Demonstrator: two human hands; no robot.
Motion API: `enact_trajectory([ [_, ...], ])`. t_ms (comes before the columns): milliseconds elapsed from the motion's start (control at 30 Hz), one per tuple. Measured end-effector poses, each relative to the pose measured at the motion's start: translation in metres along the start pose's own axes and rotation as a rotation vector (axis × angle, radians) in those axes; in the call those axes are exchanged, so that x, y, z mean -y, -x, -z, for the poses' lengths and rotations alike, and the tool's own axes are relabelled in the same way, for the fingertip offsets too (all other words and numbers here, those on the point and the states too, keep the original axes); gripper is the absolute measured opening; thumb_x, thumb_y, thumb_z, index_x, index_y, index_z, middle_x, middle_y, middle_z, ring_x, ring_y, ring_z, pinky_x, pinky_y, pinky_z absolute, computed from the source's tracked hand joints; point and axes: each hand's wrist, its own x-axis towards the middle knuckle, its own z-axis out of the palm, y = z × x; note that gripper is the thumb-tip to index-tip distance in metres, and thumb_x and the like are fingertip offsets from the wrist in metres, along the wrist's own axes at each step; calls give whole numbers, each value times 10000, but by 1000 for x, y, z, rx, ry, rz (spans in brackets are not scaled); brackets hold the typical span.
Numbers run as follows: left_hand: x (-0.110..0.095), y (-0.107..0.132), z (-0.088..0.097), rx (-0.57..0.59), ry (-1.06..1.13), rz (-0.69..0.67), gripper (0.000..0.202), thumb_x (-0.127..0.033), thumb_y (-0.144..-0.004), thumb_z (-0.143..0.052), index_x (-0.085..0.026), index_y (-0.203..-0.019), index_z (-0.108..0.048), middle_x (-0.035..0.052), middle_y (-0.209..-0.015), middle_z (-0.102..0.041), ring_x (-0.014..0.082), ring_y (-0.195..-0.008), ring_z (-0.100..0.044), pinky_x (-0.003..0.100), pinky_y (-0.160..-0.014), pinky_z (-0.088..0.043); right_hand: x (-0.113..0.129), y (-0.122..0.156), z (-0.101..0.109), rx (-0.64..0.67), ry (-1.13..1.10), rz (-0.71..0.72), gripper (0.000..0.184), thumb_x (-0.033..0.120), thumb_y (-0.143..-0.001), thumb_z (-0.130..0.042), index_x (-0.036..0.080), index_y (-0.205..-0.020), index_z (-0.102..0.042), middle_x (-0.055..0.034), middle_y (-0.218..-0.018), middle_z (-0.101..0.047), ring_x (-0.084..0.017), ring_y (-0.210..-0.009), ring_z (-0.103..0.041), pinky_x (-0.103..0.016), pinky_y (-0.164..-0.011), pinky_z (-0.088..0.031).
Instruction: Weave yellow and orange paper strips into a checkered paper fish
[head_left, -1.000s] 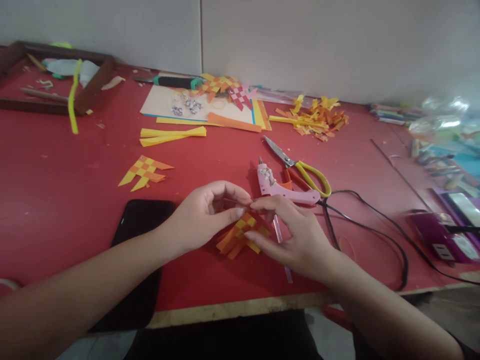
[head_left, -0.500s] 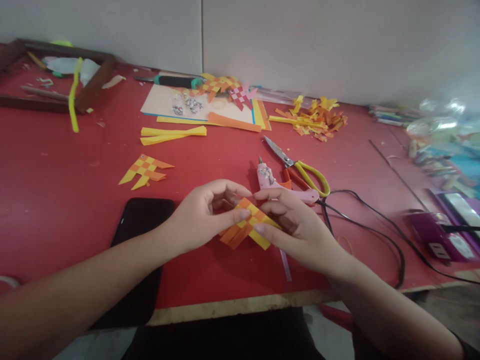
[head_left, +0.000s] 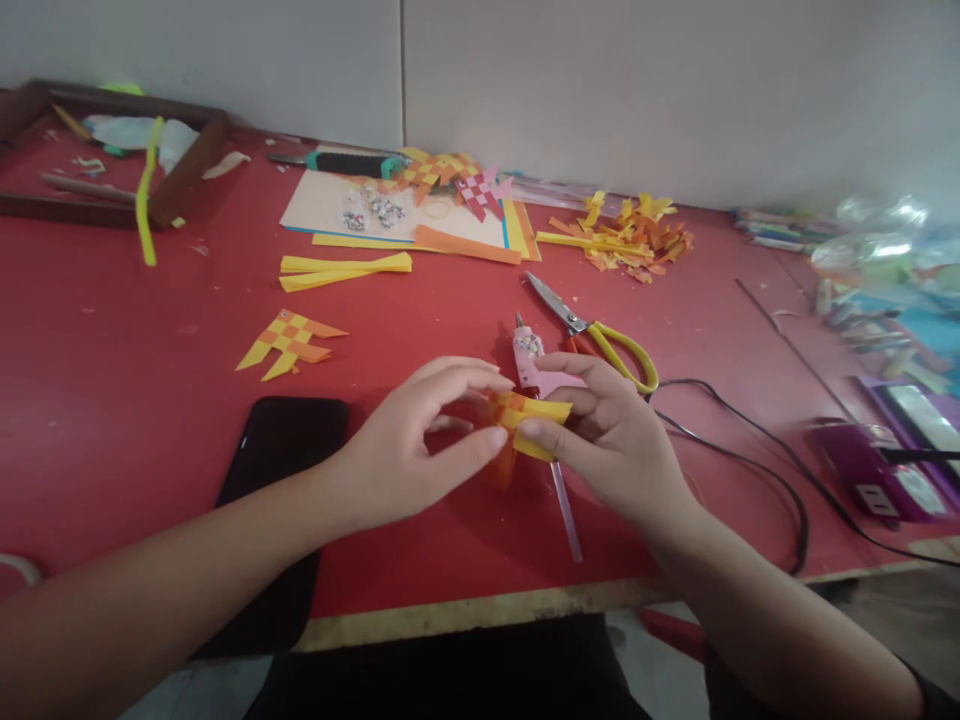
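In front of me, above the table's near edge, is an orange and yellow woven paper piece (head_left: 523,415), tilted and slightly blurred. My right hand (head_left: 607,430) pinches its yellow strips between thumb and fingers. At the piece's left edge, my left hand (head_left: 431,435) curls around it, thumb tip against the paper and fingers partly behind. A pink glue gun (head_left: 529,345) lies just behind the right hand, partly covered, with a clear glue stick (head_left: 564,510) coming out towards me. Left of the hands rests a finished checkered paper fish (head_left: 289,338) with a small eye.
Beyond the glue gun are yellow-handled scissors (head_left: 619,345). A black phone (head_left: 281,470) lies under my left forearm. Yellow paper strips (head_left: 345,265), a heap of paper scraps (head_left: 637,240) and a wooden frame (head_left: 195,165) are farther back. A black cable (head_left: 750,470) loops at right.
The woven piece has been turned and tilted in the hands, its face now seen more edge-on. My right hand has lifted slightly, covering more of the glue gun.
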Motion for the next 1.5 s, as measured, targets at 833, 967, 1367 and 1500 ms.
enact_trajectory([
  [833, 3, -2, -7, 96, -61, -180, 481, -147, -822, -654, -146, -1296, -578, 122, -1362, -589, 247, -1227, -607, 382, -1066, -502, -1, 2, -7, -19, 48, 110, 499, 279, -738, -811, 230, -1145, -527, 82, -598, -638, -80, -522, -562, -206, -521, -456],
  [967, 3, -3, -8, 114, 125, -79, 456, -144, -839, -650, -159, -1285, -558, 118, -1369, -585, 235, -1209, -622, 359, -1007, -548, -6, 2, -6, 11, 11, 152, 544, 383, -742, -811, 250, -1163, -493, 72, -655, -630, -93, -564, -595, -208, -529, -483],
  [1367, 1, -7, -3, 36, 336, 63, 376, -158, -861, -677, -202, -1214, -555, 57, -1318, -615, 190, -1185, -629, 248, -895, -579, -15, 4, -10, 133, -12, 162, 648, 280, -863, -695, 260, -1398, -330, 26, -816, -685, -148, -757, -713, -298, -718, -580],
  [1500, 0, -6, -3, 58, 391, 58, 365, -163, -864, -683, -214, -1202, -554, 52, -1327, -601, 191, -1198, -617, 248, -883, -578, -12, 4, -9, 111, -22, 141, 658, 231, -843, -700, 259, -1403, -354, 37, -790, -682, -135, -742, -701, -278, -696, -573],
])
